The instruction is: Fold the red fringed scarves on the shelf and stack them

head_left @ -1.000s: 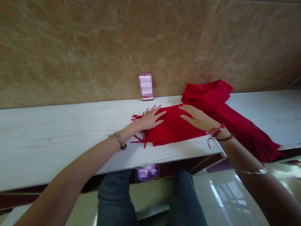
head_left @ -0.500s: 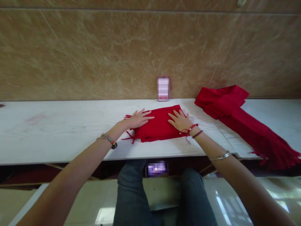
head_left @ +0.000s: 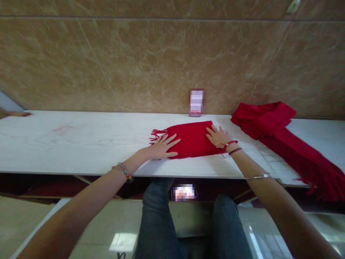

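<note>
A folded red scarf point(head_left: 192, 140) lies flat on the white table, with fringe showing at its left end. My left hand point(head_left: 164, 146) rests palm down on the scarf's left part near the front edge, fingers spread. On the right end lies my right hand point(head_left: 219, 136), also flat with its fingers apart. Neither hand grips the cloth. Farther right, a second red scarf point(head_left: 269, 124) lies loosely folded over itself, and its fringed end hangs over the table's front edge.
The white table point(head_left: 81, 144) runs along a brown marble-patterned wall point(head_left: 151, 64). A blurred-out phone-like object point(head_left: 196, 103) leans on the wall behind the scarf. Another lit screen point(head_left: 184, 192) sits below the tabletop, above my knees.
My left hand has slid toward the front edge of the folded scarf, uncovering more fringe, which now lies straighter. My right hand stays on the right end. The view has shifted slightly.
</note>
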Demonstrator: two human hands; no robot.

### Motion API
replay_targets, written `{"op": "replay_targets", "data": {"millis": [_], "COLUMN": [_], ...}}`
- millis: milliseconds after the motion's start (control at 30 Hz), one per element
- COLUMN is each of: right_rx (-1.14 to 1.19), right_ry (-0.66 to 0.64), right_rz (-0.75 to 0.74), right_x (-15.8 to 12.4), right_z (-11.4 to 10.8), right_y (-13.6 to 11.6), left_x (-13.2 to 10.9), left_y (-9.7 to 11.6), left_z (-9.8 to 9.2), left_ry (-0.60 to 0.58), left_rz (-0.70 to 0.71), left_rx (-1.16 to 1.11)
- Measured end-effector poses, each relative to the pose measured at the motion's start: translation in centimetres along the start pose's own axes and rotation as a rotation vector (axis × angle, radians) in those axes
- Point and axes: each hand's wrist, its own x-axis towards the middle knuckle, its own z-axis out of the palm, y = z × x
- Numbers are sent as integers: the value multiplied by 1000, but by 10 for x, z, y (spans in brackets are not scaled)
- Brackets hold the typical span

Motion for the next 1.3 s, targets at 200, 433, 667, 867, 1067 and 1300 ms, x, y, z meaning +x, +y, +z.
{"op": "replay_targets", "data": {"millis": [200,433,667,867,1067,1300], "right_rx": [140,141,159,160,261,247], "right_ry": [67,-100,-105,-106,13,-130], "right_rz": [-94,-145,-4,16,-105,-59], "right_x": [21,35,46,55,57,54], "right_z": [-16,7,11,12,-1,-25], "right_y": [-45,-64,-61,-61,-77,-165], "left_x": [27,46,41,73,67,58], "left_y": [-10,-53,-61,-44,-69,-94], "left_z": [-18,-4,-17,-6,0,-4], "left_ry": [152,145,333,555,423,424], "left_rz": [-144,-320,-704,-273,-220,-469], "left_rx": [-63,-53,-178,-263,-238,-119]}}
